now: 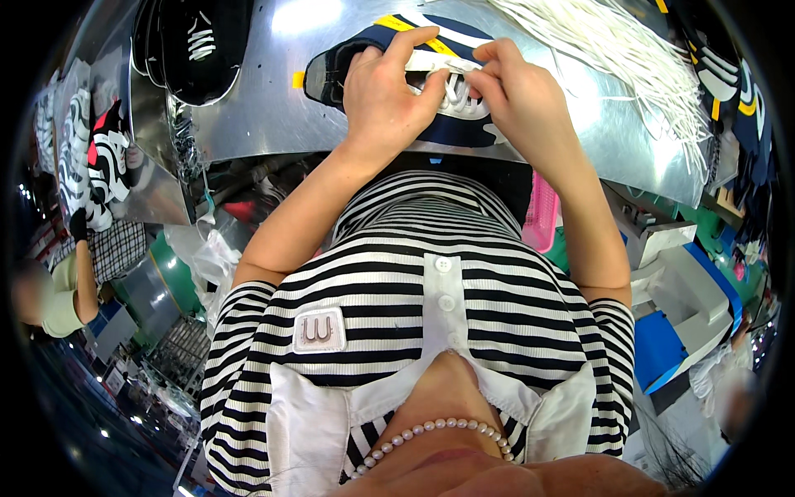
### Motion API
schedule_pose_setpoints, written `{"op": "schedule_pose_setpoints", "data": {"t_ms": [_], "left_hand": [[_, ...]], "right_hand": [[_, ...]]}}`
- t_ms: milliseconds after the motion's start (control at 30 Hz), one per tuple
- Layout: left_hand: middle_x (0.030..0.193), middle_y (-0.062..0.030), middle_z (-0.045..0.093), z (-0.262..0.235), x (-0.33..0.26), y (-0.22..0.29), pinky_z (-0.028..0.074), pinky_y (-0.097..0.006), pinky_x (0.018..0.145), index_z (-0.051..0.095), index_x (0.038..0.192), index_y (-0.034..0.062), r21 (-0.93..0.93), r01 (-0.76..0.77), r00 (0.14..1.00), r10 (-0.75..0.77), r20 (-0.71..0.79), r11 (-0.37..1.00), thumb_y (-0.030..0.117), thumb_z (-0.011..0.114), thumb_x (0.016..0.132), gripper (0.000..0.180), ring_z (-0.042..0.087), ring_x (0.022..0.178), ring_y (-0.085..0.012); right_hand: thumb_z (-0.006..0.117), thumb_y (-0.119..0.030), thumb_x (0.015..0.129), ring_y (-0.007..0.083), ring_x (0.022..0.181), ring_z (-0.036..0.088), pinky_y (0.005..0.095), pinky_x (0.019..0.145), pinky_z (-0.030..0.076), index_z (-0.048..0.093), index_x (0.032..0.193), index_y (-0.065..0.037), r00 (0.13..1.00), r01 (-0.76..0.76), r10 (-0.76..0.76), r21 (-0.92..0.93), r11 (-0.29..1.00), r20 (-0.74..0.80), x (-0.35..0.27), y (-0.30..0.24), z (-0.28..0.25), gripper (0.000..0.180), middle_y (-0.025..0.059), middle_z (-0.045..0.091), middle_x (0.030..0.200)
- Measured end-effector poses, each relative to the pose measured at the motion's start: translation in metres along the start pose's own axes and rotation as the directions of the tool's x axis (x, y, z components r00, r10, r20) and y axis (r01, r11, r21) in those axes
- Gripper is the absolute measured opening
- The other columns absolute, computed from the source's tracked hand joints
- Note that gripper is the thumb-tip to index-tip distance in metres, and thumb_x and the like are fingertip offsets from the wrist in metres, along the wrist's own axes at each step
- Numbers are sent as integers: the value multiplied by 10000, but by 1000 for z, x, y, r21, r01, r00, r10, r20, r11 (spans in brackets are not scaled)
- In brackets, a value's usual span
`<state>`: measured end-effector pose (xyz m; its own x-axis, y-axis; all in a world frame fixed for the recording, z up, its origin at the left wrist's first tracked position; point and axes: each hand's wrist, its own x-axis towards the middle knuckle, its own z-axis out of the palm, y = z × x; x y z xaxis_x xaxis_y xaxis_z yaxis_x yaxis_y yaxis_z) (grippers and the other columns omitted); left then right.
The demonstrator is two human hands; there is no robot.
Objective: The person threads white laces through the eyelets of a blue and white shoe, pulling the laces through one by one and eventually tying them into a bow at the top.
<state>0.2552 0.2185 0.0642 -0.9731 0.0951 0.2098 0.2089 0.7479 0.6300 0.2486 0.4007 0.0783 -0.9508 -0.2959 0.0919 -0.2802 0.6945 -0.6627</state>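
Note:
On the metal table lies a navy shoe upper [464,131] with white side stripes, a yellow strip and white lacing across its opening. Its open heel end points left. My left hand [385,103] grips the upper around its opening, with the thumb beside the lacing and the index finger stretched over the far side. My right hand [523,95] is closed in a pinch at the eyelet row, holding a white shoelace [465,73]. The exact fingertip contact there is partly hidden by the fingers.
A big bundle of white laces [609,62] spreads over the table's right side. Black shoe uppers [199,50] are stacked at the left. More striped uppers [719,79] sit far right. A pink basket [542,215] is below the table edge. A co-worker [66,282] stands at far left.

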Motion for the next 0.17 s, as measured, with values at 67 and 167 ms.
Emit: {"op": "schedule_pose_setpoints", "data": {"t_ms": [67, 167], "left_hand": [[936, -75, 718, -1, -5, 2, 495, -362, 756, 668, 1186, 148, -4, -32, 999, 32, 34, 999, 194, 746, 788, 408, 603, 795, -260], [846, -140, 676, 3, -5, -4, 472, -404, 757, 667, 1173, 138, -113, 1, 1000, -3, -17, 994, 261, 753, 755, 444, 593, 750, -344]], "right_hand": [[633, -155, 893, 325, 681, 692, 398, 599, 537, 522, 1038, 22, 996, -13, 27, -165, 986, 84, 13, -6, 8, 253, 162, 684, 731], [660, -191, 872, 333, 698, 707, 401, 602, 552, 493, 1080, 11, 992, 53, -7, -360, 931, 128, 25, -22, 29, 335, 175, 697, 754]]}}
